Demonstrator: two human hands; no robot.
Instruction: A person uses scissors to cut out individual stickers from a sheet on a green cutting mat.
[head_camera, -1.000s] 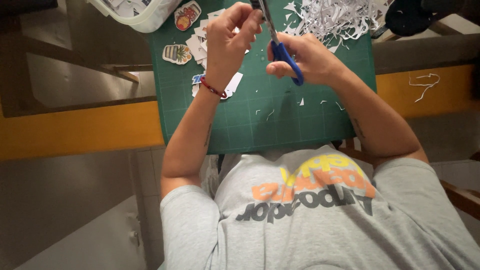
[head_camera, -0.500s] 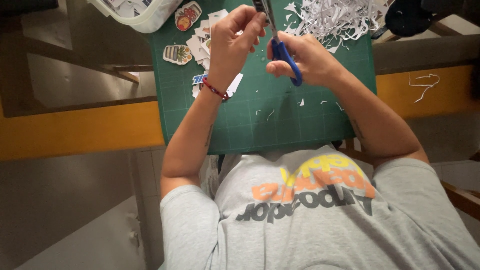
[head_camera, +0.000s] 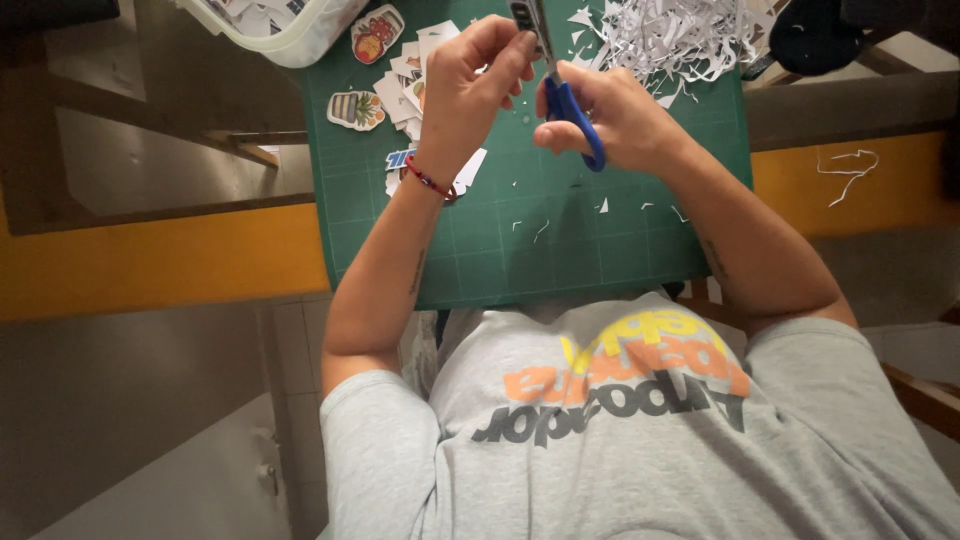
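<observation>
small cutout (head_camera: 523, 17) between left fingers (head_camera: 500, 50), scissors (head_camera: 562, 90) beside

I can't make out the piece pinched in my left hand (head_camera: 470, 85); my fingers cover most of it. The scissors' (head_camera: 560, 90) blades run off the top edge. The tub (head_camera: 290, 30) at the mat's (head_camera: 560, 240) far-left corner is cropped too.
</observation>
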